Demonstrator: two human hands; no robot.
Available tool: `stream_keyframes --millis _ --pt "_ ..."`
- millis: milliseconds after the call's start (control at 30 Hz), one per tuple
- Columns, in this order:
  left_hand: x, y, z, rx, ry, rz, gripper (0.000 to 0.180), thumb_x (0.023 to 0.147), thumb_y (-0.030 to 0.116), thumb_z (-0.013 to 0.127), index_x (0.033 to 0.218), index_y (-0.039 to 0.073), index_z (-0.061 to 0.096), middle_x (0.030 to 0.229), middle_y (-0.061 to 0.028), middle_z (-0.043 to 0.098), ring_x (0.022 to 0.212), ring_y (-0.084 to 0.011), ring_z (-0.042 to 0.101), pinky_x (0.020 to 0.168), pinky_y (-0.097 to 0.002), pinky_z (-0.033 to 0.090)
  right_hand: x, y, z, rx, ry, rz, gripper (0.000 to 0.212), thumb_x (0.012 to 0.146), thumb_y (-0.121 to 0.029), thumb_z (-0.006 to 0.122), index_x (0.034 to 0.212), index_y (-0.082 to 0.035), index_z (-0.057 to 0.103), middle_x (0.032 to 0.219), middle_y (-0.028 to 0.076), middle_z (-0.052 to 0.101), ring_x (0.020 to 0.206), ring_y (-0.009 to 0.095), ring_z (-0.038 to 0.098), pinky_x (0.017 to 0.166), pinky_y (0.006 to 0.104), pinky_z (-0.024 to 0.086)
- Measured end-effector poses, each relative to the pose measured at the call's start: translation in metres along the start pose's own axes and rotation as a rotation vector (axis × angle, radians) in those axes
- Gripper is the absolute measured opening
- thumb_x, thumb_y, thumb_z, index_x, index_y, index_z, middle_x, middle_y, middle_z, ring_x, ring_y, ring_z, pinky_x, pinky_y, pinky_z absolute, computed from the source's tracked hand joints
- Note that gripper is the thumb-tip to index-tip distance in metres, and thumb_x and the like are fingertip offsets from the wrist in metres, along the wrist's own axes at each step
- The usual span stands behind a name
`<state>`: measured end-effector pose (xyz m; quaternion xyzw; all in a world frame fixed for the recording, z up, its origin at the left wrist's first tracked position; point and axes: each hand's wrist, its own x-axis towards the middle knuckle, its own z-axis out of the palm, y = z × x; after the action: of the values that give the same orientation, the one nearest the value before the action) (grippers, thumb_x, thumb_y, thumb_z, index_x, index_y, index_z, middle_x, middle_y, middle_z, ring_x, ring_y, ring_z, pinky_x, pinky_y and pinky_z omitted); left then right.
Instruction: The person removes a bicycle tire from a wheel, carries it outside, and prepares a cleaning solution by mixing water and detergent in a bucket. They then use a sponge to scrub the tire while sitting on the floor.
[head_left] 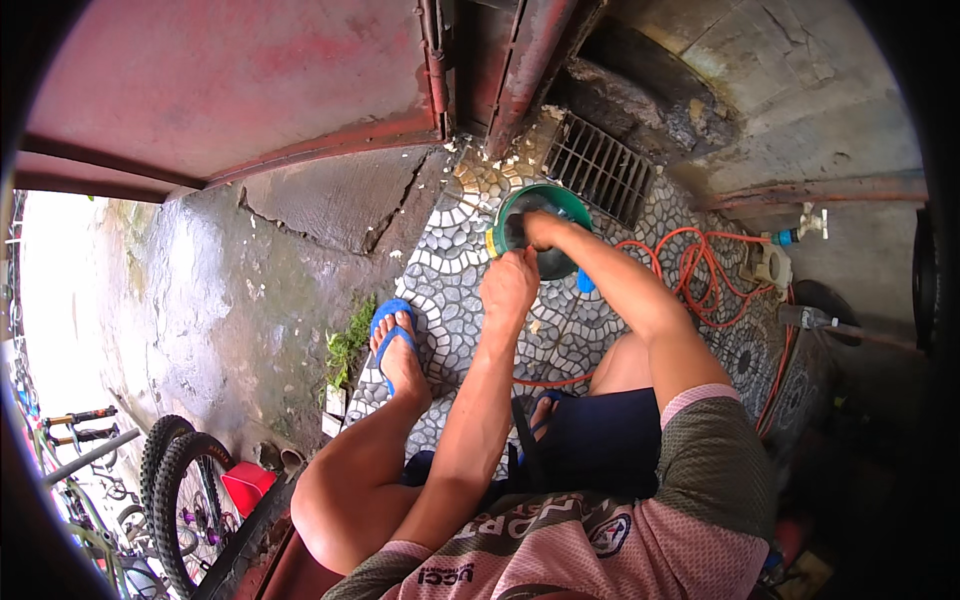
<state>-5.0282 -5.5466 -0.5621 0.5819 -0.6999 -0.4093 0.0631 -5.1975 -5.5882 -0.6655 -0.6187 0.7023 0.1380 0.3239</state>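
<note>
A green bucket stands on the pebble-patterned floor in front of me, with a small yellow patch at its left edge. Inside it, at the left, is a dark grey thing whose kind I cannot make out. My left hand is closed at the bucket's near rim, its fingertips next to the dark thing; what it grips is hidden. My right hand reaches down into the bucket beside the dark thing, its fingers mostly hidden. Something blue shows by the bucket's near right side.
A metal drain grate lies just beyond the bucket. An orange hose coils at the right, below a wall tap. Red metal gate panels rise at the back left. Bicycle wheels and a red container are at lower left.
</note>
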Motion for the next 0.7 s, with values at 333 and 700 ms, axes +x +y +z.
stream_keyframes --millis 333,700 --pt "-0.002 0.014 -0.013 0.039 -0.092 -0.001 0.036 0.100 0.043 0.060 0.112 0.014 0.079 0.093 -0.0259 0.074 0.091 -0.0461 0.072 0.084 -0.0531 0.057 -0.044 0.001 -0.056 0.119 0.241 -0.034 0.026 0.096 -0.019 0.057 0.100 -0.002 0.076 0.103 0.028 0.073 0.102 0.046 0.071 0.090 0.0517 0.056" --pt "-0.010 0.026 -0.040 0.063 -0.181 0.013 0.038 0.100 0.043 0.060 0.108 0.012 0.079 0.098 -0.0270 0.074 0.097 -0.0451 0.071 0.087 -0.0524 0.056 -0.010 -0.007 -0.025 0.519 -0.024 0.033 0.042 0.095 -0.040 0.063 0.093 -0.001 0.079 0.085 0.020 0.076 0.093 0.030 0.077 0.088 0.0457 0.058"
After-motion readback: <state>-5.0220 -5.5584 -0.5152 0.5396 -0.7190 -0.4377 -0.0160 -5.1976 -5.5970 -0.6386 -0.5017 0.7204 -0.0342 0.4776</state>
